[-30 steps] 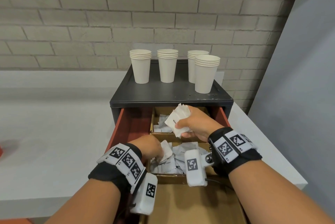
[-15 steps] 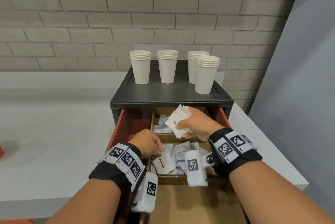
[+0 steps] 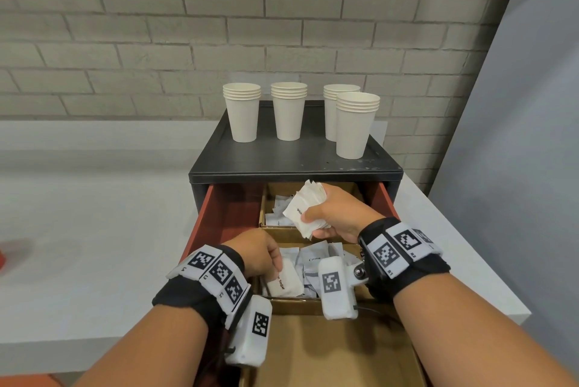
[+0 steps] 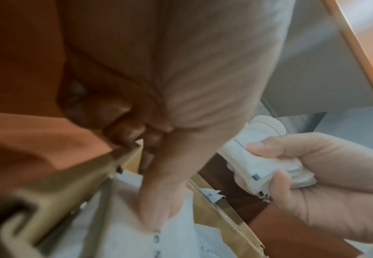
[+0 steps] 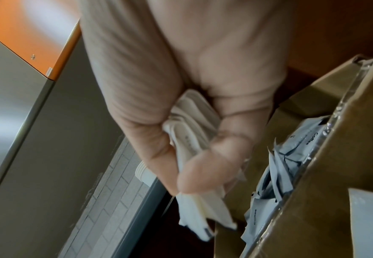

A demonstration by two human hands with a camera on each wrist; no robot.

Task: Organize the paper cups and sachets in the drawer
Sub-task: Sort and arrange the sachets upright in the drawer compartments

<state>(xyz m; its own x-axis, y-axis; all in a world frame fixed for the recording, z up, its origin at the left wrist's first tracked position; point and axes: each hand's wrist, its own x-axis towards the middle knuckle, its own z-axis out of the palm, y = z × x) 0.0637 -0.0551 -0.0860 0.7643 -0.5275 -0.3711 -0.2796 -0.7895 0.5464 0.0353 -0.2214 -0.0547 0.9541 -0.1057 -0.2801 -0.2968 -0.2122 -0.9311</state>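
Four cup stacks [image 3: 291, 111], perhaps five-high

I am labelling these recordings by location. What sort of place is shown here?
Probably an office or café drinks station: stacks of paper cups on a black drawer unit, an open drawer of sugar and creamer sachets, and a brick wall behind.

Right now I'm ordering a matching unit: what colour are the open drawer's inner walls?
Reddish-brown drawer walls, clearest in the head view.
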